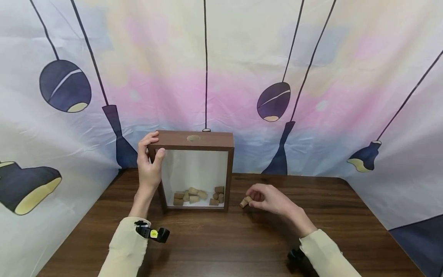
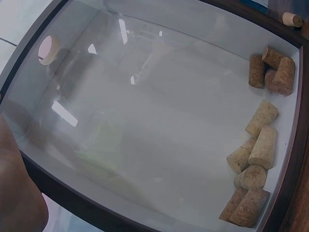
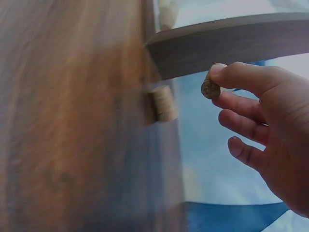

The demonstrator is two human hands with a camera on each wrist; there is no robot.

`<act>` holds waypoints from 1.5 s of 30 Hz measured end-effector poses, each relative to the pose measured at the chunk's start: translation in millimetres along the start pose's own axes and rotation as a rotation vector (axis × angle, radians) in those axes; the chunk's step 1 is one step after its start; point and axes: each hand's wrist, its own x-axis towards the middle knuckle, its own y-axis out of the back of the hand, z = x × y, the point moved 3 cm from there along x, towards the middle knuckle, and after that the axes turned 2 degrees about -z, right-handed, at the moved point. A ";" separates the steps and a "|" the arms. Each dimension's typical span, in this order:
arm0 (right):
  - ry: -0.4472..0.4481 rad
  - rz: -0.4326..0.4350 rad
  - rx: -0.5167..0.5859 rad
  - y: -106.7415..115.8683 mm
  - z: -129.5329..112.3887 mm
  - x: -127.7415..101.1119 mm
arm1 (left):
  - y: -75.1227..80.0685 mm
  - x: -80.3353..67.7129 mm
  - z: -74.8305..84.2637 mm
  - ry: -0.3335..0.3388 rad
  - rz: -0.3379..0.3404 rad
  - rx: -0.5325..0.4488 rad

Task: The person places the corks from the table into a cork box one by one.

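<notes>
A wooden shadow box with a clear front and a round hole in its top stands upright on the table. My left hand grips its upper left corner, thumb on the front and fingertips over the top. Several corks lie along the bottom inside, in a lighter group and a darker group. To the right of the box, my right hand pinches a cork between thumb and index finger. Another cork lies on the table just below it.
The dark wooden table runs back to a cloth backdrop printed with hanging lamps. This cloth rises close behind the box and along both sides. Wrist cameras are strapped at both sleeves.
</notes>
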 end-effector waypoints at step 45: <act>0.453 0.474 -0.223 128.5 -145.7 73.2 | -2.9 2.7 23.5 0.017 -0.006 -0.013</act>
